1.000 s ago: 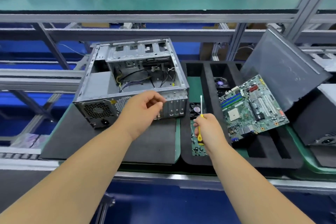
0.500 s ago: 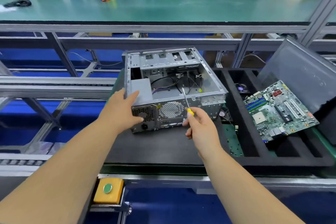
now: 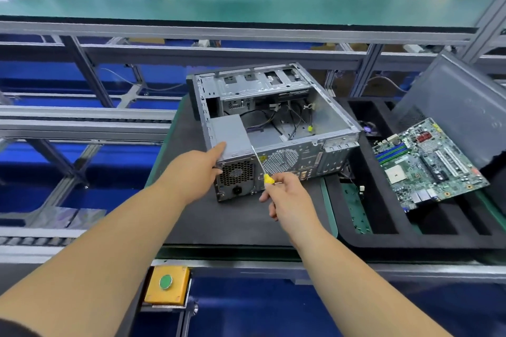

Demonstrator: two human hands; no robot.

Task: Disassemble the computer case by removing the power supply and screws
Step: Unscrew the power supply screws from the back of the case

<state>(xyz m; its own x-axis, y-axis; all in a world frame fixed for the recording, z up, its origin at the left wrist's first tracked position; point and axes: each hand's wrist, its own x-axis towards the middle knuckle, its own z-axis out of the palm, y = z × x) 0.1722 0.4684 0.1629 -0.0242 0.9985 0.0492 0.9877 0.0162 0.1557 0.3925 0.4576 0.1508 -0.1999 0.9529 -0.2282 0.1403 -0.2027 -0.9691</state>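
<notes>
An open grey computer case (image 3: 323,120) lies on its side on a dark mat (image 3: 241,221), rear panel toward me. The grey power supply (image 3: 231,135) sits in the case's near left corner, its fan grille (image 3: 236,172) facing me. My left hand (image 3: 198,169) presses against the case's left rear corner, thumb on the power supply's top. My right hand (image 3: 287,197) pinches a yellow-handled screwdriver (image 3: 262,165), whose tip touches the rear panel at the power supply's upper right edge. Loose cables (image 3: 284,120) lie inside the case.
A green motherboard (image 3: 427,164) lies tilted on a black foam tray (image 3: 383,216) to the right, with the grey side panel (image 3: 460,107) leaning behind it. A yellow box with a green button (image 3: 166,283) hangs at the bench's front edge. A green shelf (image 3: 246,3) spans the back.
The view has shifted left, so the case sits further right in frame. My left hand moved from the case's top edge to its left rear corner. The screwdriver came up to the rear panel.
</notes>
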